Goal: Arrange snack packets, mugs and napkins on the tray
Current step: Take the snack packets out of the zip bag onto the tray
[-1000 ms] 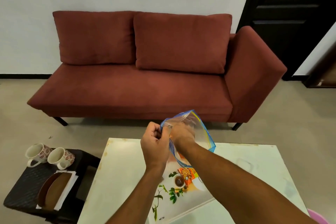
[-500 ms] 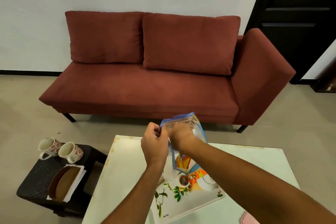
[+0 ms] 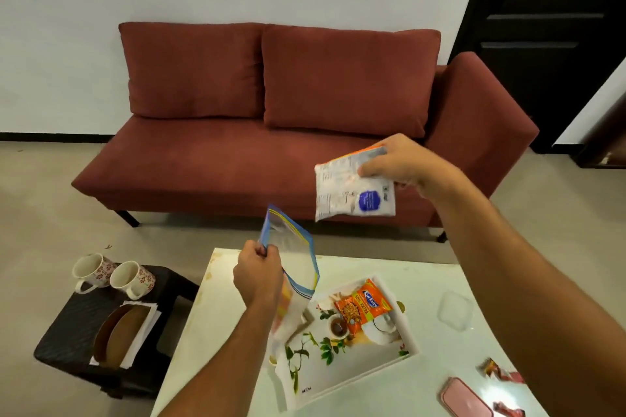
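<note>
My right hand (image 3: 403, 164) holds a white snack packet (image 3: 354, 191) with a blue round label in the air, above and to the right of the tray. My left hand (image 3: 259, 276) grips the edge of a clear zip bag (image 3: 294, 254) with blue trim, just above the tray's left end. A white tray (image 3: 352, 379) printed with leaves and teacups lies on the table, with an orange snack packet (image 3: 364, 305) on its far end. Two floral mugs (image 3: 113, 274) and a stack of white napkins (image 3: 147, 323) under a brown holder sit on the dark stool at left.
A pale table (image 3: 216, 311) carries the tray, a clear lid (image 3: 454, 310), a pink case (image 3: 465, 399) and red wrappers (image 3: 501, 374). A dark wicker stool (image 3: 74, 325) stands to its left. Behind is a red sofa (image 3: 271, 132), with a dark door (image 3: 548, 27) at right.
My right hand has come out of the zip bag with the white packet and moved up and right. My left hand still holds the bag, now lower. The view tilted down toward the table.
</note>
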Action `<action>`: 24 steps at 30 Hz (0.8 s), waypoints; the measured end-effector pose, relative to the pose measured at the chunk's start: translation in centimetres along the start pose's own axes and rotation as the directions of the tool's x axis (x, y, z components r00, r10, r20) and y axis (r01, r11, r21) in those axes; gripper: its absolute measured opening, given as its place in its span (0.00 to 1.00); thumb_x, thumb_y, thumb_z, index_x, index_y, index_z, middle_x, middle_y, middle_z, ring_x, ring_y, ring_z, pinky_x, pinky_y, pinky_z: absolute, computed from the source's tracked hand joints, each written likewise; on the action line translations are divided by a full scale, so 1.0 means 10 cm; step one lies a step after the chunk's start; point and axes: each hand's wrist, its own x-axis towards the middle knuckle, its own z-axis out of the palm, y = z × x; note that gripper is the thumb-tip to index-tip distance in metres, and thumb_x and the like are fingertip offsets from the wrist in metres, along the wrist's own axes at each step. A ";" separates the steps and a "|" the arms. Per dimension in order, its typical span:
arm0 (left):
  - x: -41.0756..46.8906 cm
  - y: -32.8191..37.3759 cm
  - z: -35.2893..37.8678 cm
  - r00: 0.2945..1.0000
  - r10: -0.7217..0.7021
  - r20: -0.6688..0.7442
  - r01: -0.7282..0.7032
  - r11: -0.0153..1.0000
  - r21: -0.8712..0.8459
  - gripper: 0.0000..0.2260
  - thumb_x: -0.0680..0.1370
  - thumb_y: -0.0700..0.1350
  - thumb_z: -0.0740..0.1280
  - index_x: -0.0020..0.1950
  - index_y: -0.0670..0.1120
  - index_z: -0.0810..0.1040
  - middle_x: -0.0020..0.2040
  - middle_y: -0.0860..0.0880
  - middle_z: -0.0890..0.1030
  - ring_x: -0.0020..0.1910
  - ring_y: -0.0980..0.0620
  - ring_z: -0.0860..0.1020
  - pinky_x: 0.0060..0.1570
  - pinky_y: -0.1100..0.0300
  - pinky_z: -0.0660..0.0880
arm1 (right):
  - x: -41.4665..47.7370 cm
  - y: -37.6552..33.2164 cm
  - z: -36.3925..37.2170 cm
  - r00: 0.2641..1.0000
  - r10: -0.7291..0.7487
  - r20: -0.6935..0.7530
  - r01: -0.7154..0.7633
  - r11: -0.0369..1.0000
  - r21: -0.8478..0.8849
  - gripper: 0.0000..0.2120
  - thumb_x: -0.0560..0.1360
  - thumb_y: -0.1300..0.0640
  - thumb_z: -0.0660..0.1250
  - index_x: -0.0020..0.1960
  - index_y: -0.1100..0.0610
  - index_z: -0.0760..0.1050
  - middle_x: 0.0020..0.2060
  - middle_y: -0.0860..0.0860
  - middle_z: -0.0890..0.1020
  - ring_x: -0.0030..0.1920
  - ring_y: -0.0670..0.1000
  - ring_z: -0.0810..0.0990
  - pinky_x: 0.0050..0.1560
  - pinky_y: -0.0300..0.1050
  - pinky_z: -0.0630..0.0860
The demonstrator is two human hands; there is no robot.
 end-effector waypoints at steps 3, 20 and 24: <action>0.03 -0.10 -0.03 0.998 -0.039 -0.044 0.040 0.999 0.029 0.10 0.76 0.41 0.67 0.37 0.43 0.69 0.32 0.46 0.74 0.35 0.40 0.74 0.37 0.53 0.67 | 0.16 0.34 -0.04 0.989 0.147 0.013 -0.148 0.988 0.037 0.11 0.71 0.60 0.71 0.51 0.64 0.81 0.34 0.54 0.87 0.33 0.50 0.86 0.40 0.47 0.75; -0.03 -0.61 0.30 0.994 -0.070 -0.078 0.079 0.991 0.112 0.09 0.79 0.46 0.68 0.41 0.44 0.75 0.35 0.48 0.79 0.35 0.46 0.81 0.38 0.50 0.82 | -0.02 2.65 1.99 0.447 0.791 0.417 -0.894 0.408 0.184 0.08 0.79 0.65 0.59 0.44 0.65 0.75 0.37 0.57 0.84 0.23 0.50 0.81 0.18 0.36 0.71; -0.01 -0.74 0.39 0.995 -0.067 -0.079 0.076 0.990 0.118 0.10 0.78 0.47 0.68 0.39 0.46 0.73 0.35 0.49 0.80 0.34 0.47 0.81 0.37 0.50 0.81 | -0.08 2.92 2.19 0.406 0.776 0.482 -0.869 0.165 0.467 0.07 0.79 0.68 0.58 0.55 0.66 0.72 0.46 0.61 0.80 0.18 0.55 0.79 0.16 0.40 0.73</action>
